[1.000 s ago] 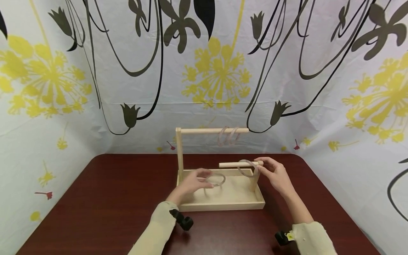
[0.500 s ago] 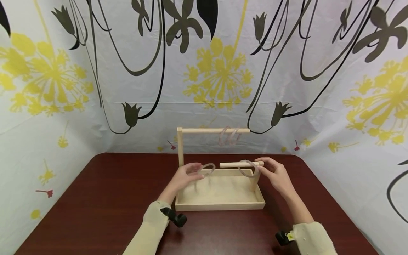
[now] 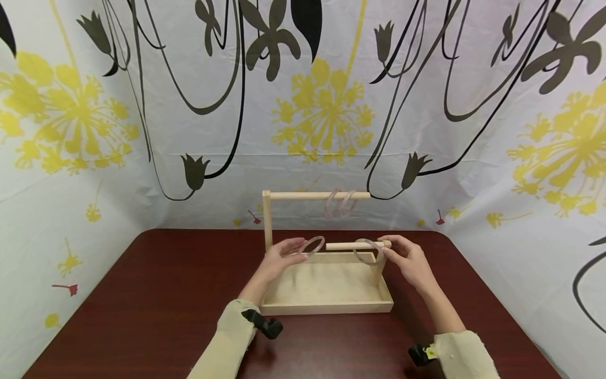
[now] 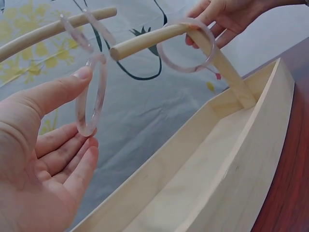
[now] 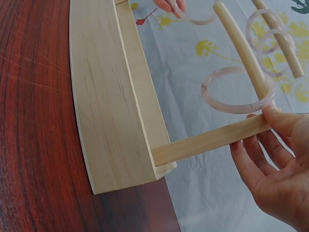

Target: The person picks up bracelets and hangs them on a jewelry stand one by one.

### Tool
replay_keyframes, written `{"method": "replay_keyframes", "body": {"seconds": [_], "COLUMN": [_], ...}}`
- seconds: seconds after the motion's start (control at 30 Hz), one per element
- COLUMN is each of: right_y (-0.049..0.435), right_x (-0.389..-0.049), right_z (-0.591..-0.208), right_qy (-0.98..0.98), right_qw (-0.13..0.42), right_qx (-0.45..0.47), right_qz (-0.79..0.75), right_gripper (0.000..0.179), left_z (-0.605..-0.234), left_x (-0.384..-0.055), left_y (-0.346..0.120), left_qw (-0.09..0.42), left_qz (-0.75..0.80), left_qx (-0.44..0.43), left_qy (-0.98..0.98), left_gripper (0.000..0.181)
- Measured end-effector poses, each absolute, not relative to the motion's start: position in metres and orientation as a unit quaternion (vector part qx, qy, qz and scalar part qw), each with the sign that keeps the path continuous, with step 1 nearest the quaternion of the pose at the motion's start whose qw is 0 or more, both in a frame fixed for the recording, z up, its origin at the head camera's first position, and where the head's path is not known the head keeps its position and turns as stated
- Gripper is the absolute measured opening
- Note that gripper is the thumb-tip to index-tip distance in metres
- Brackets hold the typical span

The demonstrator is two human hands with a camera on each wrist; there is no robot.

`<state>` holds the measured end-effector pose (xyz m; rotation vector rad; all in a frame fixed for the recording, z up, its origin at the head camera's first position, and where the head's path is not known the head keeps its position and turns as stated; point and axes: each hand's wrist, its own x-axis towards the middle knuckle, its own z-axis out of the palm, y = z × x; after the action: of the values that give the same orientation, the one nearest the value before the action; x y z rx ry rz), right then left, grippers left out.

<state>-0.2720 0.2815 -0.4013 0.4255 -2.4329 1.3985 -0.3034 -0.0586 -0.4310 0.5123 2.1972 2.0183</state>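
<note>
My left hand (image 3: 276,260) pinches a pale, translucent bangle (image 4: 88,131) between thumb and fingertips. This bangle stands nearly upright, just left of the free end of a short wooden peg (image 3: 343,246) and apart from it. Another bangle (image 5: 207,92) hangs around that peg close to its right end. There, my right hand (image 3: 412,263) holds the top of the short post (image 5: 207,142), thumb near the peg joint and fingers behind. Both peg and post belong to a wooden bangle stand with a tray base (image 3: 326,308).
The stand's taller post (image 3: 268,223) rises at the left and carries a longer upper bar (image 3: 298,195). A few bangles (image 3: 344,210) hang near that bar's free end. A dark red table (image 3: 189,284) lies below, with a flower-patterned cloth (image 3: 265,131) behind.
My left hand has raised the bangle out of the tray to peg height, then moved it slightly right, turning it more upright. My right hand has stayed at the post.
</note>
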Motion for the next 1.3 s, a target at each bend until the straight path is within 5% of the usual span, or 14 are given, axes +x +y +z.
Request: {"method": "replay_keyframes", "body": {"seconds": [1.3], "right_y": [0.271], "right_x": [-0.277], "right_z": [-0.398], "right_qy": [-0.856], "right_qw": [0.136], "right_qx": [0.15], "right_qz": [0.476], "right_gripper": [0.032], "left_z": [-0.435], "left_x": [-0.297], "left_y": [-0.022], "left_qw": [0.096], "left_qz": [0.667], "left_qx": [0.217], "left_qy": [0.706], "left_gripper": [0.073]}}
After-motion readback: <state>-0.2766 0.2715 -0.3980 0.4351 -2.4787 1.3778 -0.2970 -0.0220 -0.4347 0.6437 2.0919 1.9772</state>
